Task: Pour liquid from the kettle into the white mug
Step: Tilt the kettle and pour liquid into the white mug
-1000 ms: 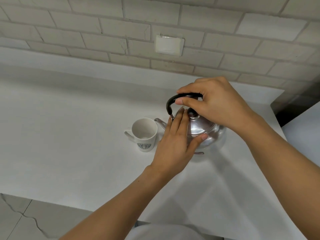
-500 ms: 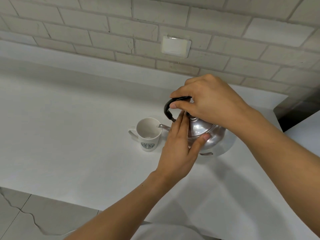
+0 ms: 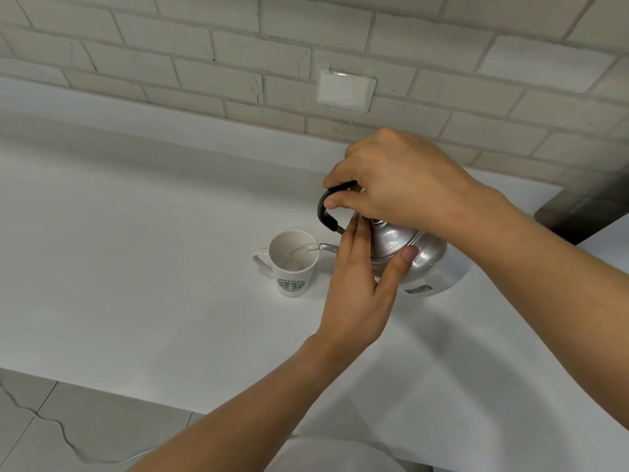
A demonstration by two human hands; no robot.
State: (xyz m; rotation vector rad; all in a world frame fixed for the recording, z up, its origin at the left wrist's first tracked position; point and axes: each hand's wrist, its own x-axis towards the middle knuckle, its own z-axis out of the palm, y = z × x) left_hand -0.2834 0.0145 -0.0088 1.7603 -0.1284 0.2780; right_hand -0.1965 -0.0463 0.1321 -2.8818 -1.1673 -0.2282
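Observation:
A shiny metal kettle (image 3: 420,255) with a black handle is lifted off the counter and tilted left, its spout over the white mug (image 3: 292,265). A clear stream runs from the spout into the mug. The mug stands upright on the white counter (image 3: 136,267), handle to the left, a green logo on its front. My right hand (image 3: 401,185) is shut on the kettle's black handle from above. My left hand (image 3: 360,284) lies flat against the kettle's near side and lid, fingers straight, thumb on the body.
A beige brick wall with a white cover plate (image 3: 345,90) backs the counter. A dark block (image 3: 585,212) stands at the far right. The counter's front edge runs along the lower left, with tiled floor (image 3: 51,427) below.
The kettle has been raised and tipped further left, bringing its spout over the mug, and liquid now flows. Both hands kept their hold and moved with it.

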